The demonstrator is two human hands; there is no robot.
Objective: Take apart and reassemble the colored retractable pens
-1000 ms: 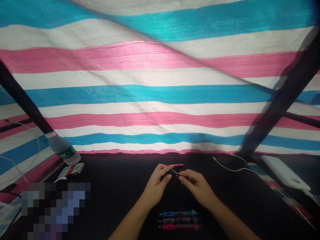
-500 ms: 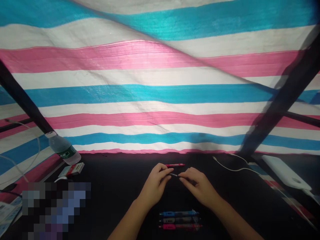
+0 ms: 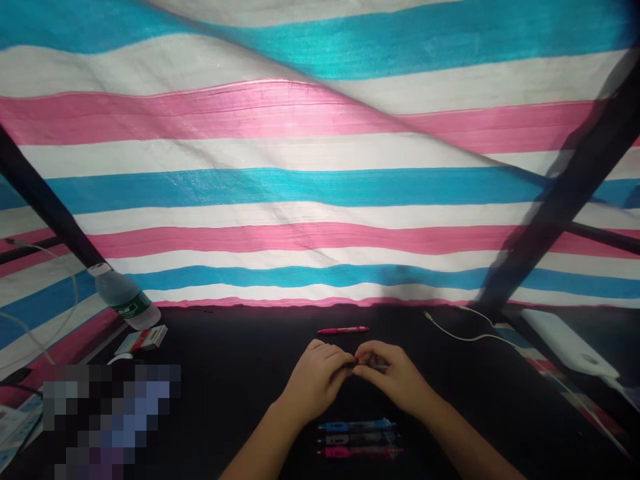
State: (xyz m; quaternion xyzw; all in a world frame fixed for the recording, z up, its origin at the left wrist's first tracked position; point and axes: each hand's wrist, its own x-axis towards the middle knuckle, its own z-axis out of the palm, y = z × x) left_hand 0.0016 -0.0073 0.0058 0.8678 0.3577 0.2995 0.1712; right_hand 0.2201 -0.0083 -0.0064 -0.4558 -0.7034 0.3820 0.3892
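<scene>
My left hand (image 3: 316, 379) and my right hand (image 3: 395, 371) meet at the fingertips above the dark table (image 3: 240, 400). Both pinch a thin pen refill (image 3: 381, 367), mostly hidden by my fingers. A pink pen body (image 3: 343, 330) lies on the table just beyond my hands, touching neither. Nearer me, below my hands in the view, lie a blue pen (image 3: 357, 426), a dark grey pen (image 3: 357, 439) and a pink pen (image 3: 359, 452), side by side.
A striped tarp (image 3: 320, 193) hangs behind the table between dark poles. A water bottle (image 3: 124, 300) and a small carton (image 3: 143, 340) stand at the left, beside a pixelated patch. A white cable (image 3: 465, 337) runs to a white power bank (image 3: 565, 343) at the right.
My hands have closed together around the thin refill, and my fingers now hide most of it. The pink pen body lies on the table, apart from my left fingers.
</scene>
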